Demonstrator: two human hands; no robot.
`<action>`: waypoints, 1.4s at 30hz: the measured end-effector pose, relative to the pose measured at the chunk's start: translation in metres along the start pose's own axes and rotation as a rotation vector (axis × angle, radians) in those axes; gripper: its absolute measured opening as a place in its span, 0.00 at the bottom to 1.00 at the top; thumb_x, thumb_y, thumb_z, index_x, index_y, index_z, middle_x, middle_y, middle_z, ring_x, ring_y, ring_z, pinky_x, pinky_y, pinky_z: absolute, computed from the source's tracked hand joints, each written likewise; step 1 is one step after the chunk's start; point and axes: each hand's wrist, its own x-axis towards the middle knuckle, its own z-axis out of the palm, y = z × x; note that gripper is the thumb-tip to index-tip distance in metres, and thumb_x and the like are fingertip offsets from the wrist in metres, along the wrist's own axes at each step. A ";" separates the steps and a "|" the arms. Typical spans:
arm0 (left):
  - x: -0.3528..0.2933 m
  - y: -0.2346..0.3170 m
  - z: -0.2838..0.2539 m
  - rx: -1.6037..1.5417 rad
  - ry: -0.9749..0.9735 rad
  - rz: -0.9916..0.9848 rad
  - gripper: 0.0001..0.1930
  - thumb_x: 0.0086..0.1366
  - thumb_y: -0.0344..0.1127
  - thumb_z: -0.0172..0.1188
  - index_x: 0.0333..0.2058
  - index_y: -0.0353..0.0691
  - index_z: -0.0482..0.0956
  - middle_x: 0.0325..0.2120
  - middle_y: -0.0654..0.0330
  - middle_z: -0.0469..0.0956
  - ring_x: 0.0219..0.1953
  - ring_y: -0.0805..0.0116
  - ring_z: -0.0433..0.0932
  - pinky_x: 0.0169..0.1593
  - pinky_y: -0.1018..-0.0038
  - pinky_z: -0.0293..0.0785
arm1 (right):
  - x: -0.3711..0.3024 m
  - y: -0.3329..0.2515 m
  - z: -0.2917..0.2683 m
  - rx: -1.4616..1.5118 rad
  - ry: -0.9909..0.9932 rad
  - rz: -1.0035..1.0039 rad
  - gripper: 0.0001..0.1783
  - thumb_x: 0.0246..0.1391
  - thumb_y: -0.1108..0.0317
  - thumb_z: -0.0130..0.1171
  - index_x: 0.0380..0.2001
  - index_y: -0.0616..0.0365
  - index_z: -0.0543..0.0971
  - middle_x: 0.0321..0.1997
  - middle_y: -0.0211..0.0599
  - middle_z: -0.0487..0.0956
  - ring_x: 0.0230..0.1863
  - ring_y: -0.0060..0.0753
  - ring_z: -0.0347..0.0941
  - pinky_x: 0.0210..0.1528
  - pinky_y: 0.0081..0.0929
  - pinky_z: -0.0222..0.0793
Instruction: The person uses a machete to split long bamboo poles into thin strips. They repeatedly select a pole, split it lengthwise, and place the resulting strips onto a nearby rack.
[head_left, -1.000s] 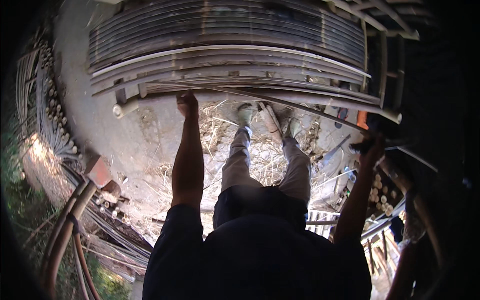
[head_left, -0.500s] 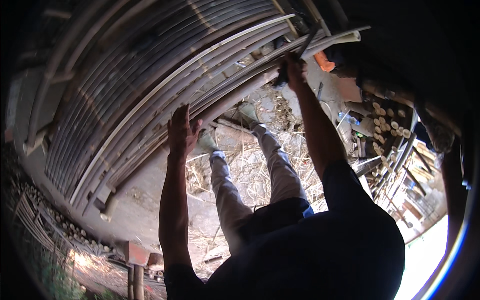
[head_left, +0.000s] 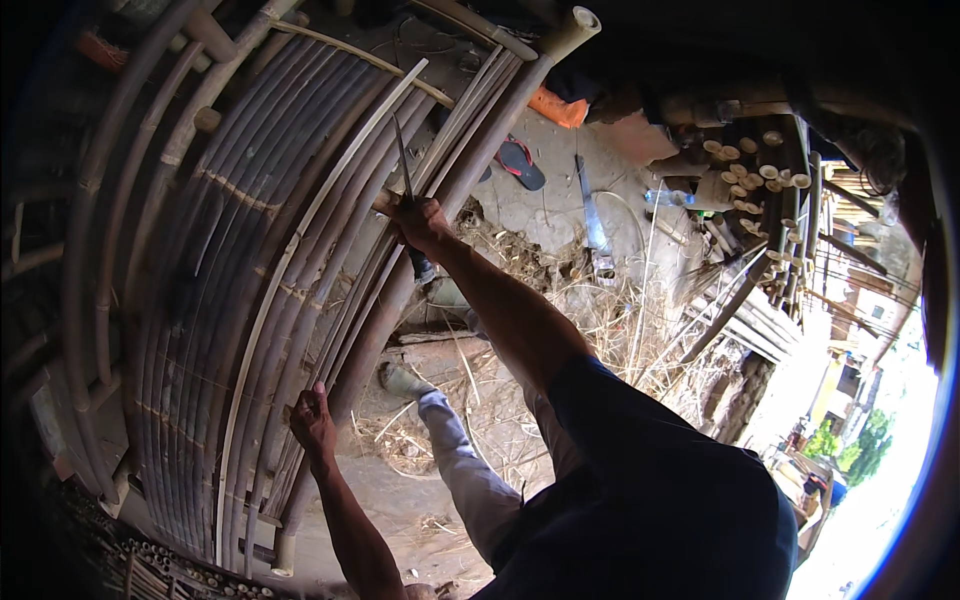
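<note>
Right grip [head_left: 424, 226] is wrapped round the knife [head_left: 404, 160], which juts forward over the slats [head_left: 230, 280]; left grip [head_left: 314, 428] is curled by the strips [head_left: 462, 120], whether holding one I cannot tell. The strips lie between the slats and the pole [head_left: 372, 345]. Should they shift, the left hand could lose purchase; a loose wrist could let the knife gouge the slats.

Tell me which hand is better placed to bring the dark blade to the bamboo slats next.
The right hand, probably: it appears closed on the dark blade, which points over the bamboo slats. The left hand is farther down the frame, apart from the blade.
</note>
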 end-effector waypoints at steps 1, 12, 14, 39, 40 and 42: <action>0.002 -0.002 0.002 0.001 0.011 0.021 0.26 0.71 0.55 0.53 0.30 0.35 0.79 0.24 0.47 0.78 0.28 0.48 0.76 0.35 0.58 0.70 | 0.001 0.001 0.000 0.021 -0.013 -0.019 0.17 0.59 0.57 0.61 0.29 0.63 0.80 0.20 0.33 0.78 0.18 0.25 0.74 0.20 0.28 0.71; 0.004 -0.004 0.012 -0.070 -0.062 -0.058 0.24 0.71 0.55 0.55 0.31 0.35 0.80 0.26 0.49 0.80 0.31 0.50 0.79 0.37 0.59 0.72 | 0.007 0.008 0.001 0.095 0.019 0.060 0.12 0.56 0.61 0.61 0.29 0.60 0.79 0.20 0.35 0.79 0.19 0.26 0.75 0.20 0.26 0.70; 0.000 -0.011 0.014 -0.215 -0.121 -0.121 0.23 0.70 0.54 0.56 0.41 0.37 0.81 0.36 0.47 0.81 0.41 0.49 0.80 0.48 0.57 0.73 | 0.005 0.010 -0.004 0.016 0.007 0.104 0.15 0.57 0.58 0.63 0.29 0.60 0.78 0.22 0.35 0.79 0.17 0.24 0.72 0.18 0.25 0.67; 0.097 0.018 0.197 0.319 0.311 -0.337 0.35 0.71 0.68 0.35 0.59 0.44 0.67 0.55 0.47 0.66 0.65 0.41 0.59 0.62 0.23 0.41 | -0.161 0.133 -0.230 -0.713 0.154 -0.166 0.47 0.53 0.74 0.60 0.71 0.57 0.47 0.21 0.33 0.70 0.21 0.28 0.65 0.28 0.33 0.66; 0.104 0.019 0.210 0.343 0.456 -0.278 0.34 0.70 0.70 0.34 0.54 0.47 0.70 0.49 0.48 0.67 0.61 0.40 0.61 0.60 0.21 0.41 | -0.153 0.121 -0.244 -0.781 0.180 -0.212 0.47 0.52 0.75 0.60 0.71 0.57 0.48 0.22 0.32 0.70 0.22 0.28 0.65 0.28 0.32 0.66; 0.106 0.005 0.202 0.322 0.459 -0.338 0.33 0.70 0.70 0.35 0.55 0.49 0.70 0.49 0.49 0.68 0.61 0.41 0.61 0.60 0.20 0.41 | -0.112 0.075 -0.246 -0.859 0.159 -0.289 0.46 0.51 0.76 0.61 0.71 0.56 0.50 0.22 0.32 0.69 0.22 0.28 0.65 0.29 0.31 0.66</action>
